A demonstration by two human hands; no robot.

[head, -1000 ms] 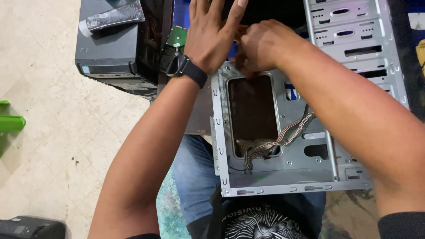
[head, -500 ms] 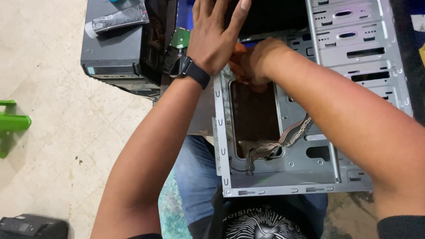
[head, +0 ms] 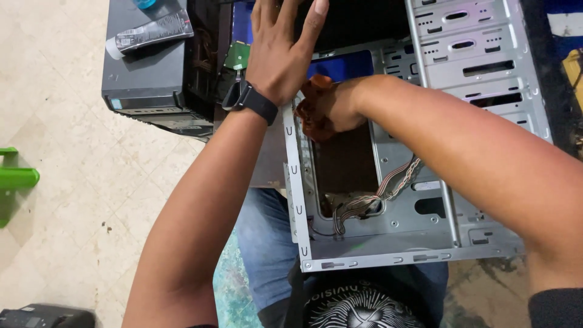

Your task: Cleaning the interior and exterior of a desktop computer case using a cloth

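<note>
The bare grey metal computer case [head: 388, 243] lies open across the person's lap. The left hand [head: 280, 51], fingers spread flat, presses its upper left edge; the right hand [head: 331, 106] curls inside, its grip hidden.

Left hand [head: 280, 51] flat, fingers spread, arm extended; right hand [head: 331, 108] curled inward, forearm crossing diagonally

Inside the metal computer case [head: 425, 237] the lower floor lies open — only a cable bundle [head: 373, 197] crosses it. The drive cage [head: 473, 54] walls the right side; a black computer tower [head: 149, 79] blocks the left — bare floor [head: 73, 200] below.
</note>
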